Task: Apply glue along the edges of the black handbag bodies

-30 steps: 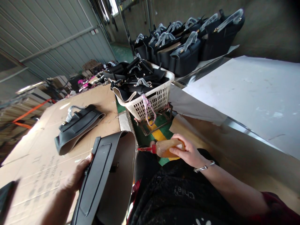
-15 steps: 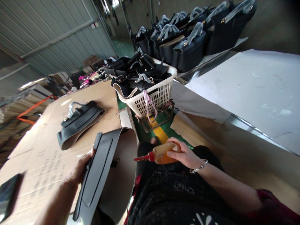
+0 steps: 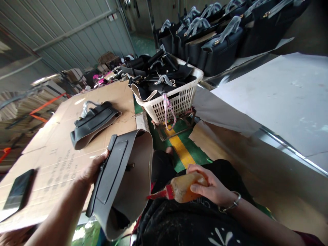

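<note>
Head view: an amber bottle [image 3: 188, 187] is grasped in the fingers of the right hand [image 3: 211, 186], its body wrapped by them and its red nozzle [image 3: 160, 194] pointed leftward, away from the palm. A silver bracelet [image 3: 232, 204] is worn on the wrist behind these fingers. The nozzle tip is brought to the edge of a curved black piece [image 3: 115, 171]; whether the two are touching cannot be told. That piece is gripped along its far-left side by the fingers of the left hand [image 3: 93, 168] and is held tilted, its pale inner side opened toward the bottle. To the left of the left fingers, a dark phone [image 3: 19, 189] is laid on the cardboard-covered counter [image 3: 57, 143]. Beyond the same fingers, a second black piece [image 3: 96, 119], its handle wrapped in clear plastic, is rested on the counter. Past both sets of fingers, a white basket [image 3: 169, 111] is filled with black pieces, and a pink cord [image 3: 167, 112] is hung from its side. Farthest, behind the basket and to its right, black bags [image 3: 220, 54] with plastic-wrapped handles are lined up.
</note>
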Demonstrator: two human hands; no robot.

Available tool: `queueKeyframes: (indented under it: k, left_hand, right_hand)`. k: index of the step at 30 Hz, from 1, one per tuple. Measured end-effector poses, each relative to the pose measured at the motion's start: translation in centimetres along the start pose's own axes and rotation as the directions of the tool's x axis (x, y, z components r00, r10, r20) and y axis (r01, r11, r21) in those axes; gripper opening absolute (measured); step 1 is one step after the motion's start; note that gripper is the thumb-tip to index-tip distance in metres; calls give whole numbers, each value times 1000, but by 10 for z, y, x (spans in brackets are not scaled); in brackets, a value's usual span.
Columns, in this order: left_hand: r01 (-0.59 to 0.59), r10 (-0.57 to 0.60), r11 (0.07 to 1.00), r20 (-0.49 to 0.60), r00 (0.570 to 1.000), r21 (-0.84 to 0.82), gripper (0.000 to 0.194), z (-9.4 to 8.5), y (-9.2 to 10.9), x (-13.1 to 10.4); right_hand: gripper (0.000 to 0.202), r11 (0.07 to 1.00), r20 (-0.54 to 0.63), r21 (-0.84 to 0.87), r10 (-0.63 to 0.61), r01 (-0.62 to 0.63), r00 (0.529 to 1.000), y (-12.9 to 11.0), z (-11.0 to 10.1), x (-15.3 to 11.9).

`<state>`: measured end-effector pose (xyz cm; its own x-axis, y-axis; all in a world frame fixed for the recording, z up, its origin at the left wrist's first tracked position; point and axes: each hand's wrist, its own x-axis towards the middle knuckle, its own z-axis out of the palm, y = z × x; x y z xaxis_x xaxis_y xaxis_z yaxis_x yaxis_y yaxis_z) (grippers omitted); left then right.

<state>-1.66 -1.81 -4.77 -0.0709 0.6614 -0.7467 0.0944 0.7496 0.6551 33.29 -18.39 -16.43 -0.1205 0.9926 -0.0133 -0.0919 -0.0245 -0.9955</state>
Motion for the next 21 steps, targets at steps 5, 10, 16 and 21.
queueKeyframes:
  k: [5,10,16,21]
  left_hand:
    - [43,-43,998,-9,999,36,33,8,7,-7]
    - [38,-37,999,-26,999,18,34,13,8,-13]
    - [28,-29,999,30,999,47,40,8,5,-10]
    - [32,-33,999,32,999,29,39,11,7,-13]
  right_hand:
    - [22,999,9,-39,-30,30,1000,-1,-1,-3]
    - [16,981,-145,-179,-108,81,984,0,-8,4]
    - [14,956,-224,-252,-208,149,952,-6,-10,14]
    - [18,982,-144,-164,-115,91,983,1,-6,7]
